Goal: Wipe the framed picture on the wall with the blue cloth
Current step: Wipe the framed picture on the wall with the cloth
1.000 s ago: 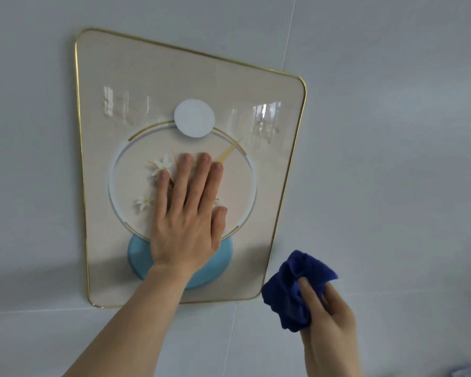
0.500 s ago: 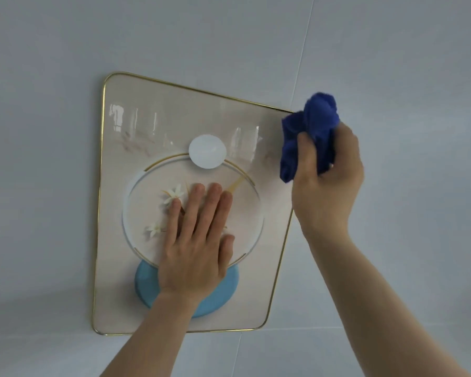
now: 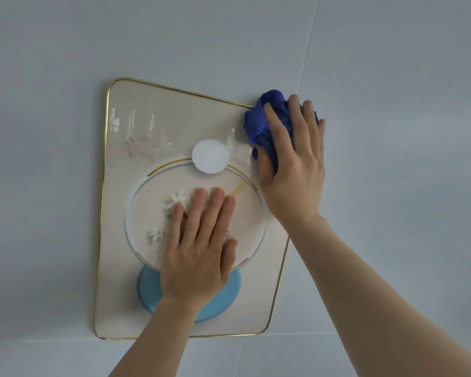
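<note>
Now — blue cloth against framed picture.

One view only: your head camera, close in, facing the pale wall and apparently tilted upward, since the framed picture narrows toward its base. Wide-angle lens. Your forearms enter from the bottom edge. No second view to overlap.

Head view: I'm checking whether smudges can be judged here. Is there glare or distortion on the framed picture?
Head view: window-like glare streaks cross the framed picture near its upper left; the wide-angle lens skews the gold frame into a trapezoid; soft, even light; the right hand and blue cloth look sharp.
</note>
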`<control>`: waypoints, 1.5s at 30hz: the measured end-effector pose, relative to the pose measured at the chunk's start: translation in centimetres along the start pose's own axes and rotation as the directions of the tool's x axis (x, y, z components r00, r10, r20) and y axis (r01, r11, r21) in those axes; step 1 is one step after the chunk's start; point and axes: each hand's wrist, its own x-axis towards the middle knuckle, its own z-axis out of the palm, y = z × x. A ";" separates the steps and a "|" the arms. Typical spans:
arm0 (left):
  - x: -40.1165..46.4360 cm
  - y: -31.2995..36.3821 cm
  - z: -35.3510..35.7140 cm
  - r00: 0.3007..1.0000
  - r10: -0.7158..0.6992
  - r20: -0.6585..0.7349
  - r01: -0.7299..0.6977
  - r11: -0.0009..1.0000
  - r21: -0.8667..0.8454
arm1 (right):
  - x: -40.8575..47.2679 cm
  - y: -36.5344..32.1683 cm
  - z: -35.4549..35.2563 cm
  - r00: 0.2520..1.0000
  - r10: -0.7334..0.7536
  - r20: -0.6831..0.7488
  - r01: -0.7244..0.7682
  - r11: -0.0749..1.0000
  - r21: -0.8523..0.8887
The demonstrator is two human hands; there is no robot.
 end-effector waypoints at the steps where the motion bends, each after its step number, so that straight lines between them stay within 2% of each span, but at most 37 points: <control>1: 0.0 0.0 0.0 1.000 0.000 0.003 0.000 1.000 0.003 | -0.1 0.0 0.1 1.000 -0.002 -0.007 0.002 1.000 -0.001; 10: -0.1 0.1 0.0 1.000 -0.008 -0.012 0.008 1.000 0.017 | -1.7 0.1 0.6 0.999 -0.002 -0.051 0.003 1.000 0.024; 20: -0.2 0.1 0.3 0.999 -0.009 -0.040 0.009 1.000 0.017 | -4.7 0.6 -0.1 1.000 -0.024 0.020 0.023 0.998 0.058; 27: -0.2 0.1 0.3 0.999 -0.008 -0.032 0.008 1.000 0.005 | -5.4 0.5 -0.2 1.000 -0.014 0.024 0.012 0.998 0.058; 35: -0.1 0.1 0.2 1.000 -0.008 -0.002 0.008 1.000 0.004 | -8.8 0.7 -1.1 0.994 -0.016 0.105 0.009 0.998 0.069; 45: -0.1 0.1 0.1 1.000 -0.009 0.011 0.009 1.000 0.013 | -11.1 0.7 -1.6 0.991 -0.001 0.137 -0.008 0.998 0.064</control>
